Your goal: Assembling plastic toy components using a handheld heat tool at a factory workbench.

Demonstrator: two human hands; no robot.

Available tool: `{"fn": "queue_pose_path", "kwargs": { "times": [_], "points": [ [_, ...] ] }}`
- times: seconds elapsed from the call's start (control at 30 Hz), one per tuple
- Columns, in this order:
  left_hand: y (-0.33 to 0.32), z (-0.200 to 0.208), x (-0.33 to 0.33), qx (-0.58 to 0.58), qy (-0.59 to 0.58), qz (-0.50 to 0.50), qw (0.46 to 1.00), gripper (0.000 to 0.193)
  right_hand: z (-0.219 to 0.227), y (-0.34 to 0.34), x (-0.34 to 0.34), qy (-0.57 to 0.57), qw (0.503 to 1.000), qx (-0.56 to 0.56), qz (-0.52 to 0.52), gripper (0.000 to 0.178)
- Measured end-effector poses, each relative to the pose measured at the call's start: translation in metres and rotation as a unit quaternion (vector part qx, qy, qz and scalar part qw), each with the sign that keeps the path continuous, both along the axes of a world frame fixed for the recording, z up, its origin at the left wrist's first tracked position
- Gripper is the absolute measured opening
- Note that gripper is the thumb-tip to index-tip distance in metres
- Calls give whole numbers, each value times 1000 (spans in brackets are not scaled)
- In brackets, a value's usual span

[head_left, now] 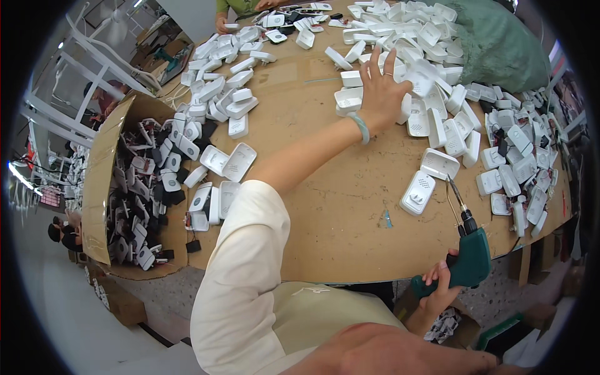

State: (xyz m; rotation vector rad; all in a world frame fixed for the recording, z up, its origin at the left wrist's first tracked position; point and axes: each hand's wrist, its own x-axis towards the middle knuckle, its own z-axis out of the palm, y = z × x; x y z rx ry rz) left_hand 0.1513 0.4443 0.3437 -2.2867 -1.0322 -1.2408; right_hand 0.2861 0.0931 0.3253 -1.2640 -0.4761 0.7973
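Note:
My left hand (382, 90), with a band on its wrist and a ring on one finger, reaches over the pile of white plastic housings (427, 78). Its fingers are spread, and nothing shows gripped in them. Below my right side, my right hand (440, 284) is closed around the handle of a green soldering gun (473, 257). The gun's thin metal tip and a curved feed tube point up at the table. By the tip lie an open white shell (440, 164) and a white housing with plug pins (417, 193).
At the left stands a cardboard box (100, 187) full of small white and black assemblies. A green sack (503, 47) lies at the far right, beside wired units (522, 150). Cardboard covers the table (325, 231). A co-worker's hand (222, 25) shows at the far edge.

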Motion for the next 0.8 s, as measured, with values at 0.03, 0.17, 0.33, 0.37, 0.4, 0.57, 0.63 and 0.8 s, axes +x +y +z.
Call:
{"fn": "queue_pose_path", "kwargs": {
  "times": [0.03,0.17,0.33,0.37,0.4,0.57,0.63,0.8],
  "points": [
    [-2,3,7,2,-56,-39,998,25,2,-3,2,-3,1000,-3,-5,33],
    [-1,25,-51,14,-20,-121,992,18,2,-2,5,16,1000,-22,6,33],
    [-48,17,-137,-19,150,-56,987,17,1,9,7,21,999,-35,16,33],
    [-57,15,-150,-28,154,-55,986,17,0,9,8,29,999,-27,9,32],
    [-64,16,-163,-22,156,-35,987,18,-1,13,9,36,999,-16,6,31],
    [-96,17,-218,-45,145,11,988,25,-3,14,3,32,999,-13,37,31],
    [-110,24,-227,-40,143,12,989,28,-3,14,-2,21,999,-20,45,32],
    [-133,28,-240,-64,103,2,993,26,-3,10,-8,30,998,-8,63,32]
  ]
}}
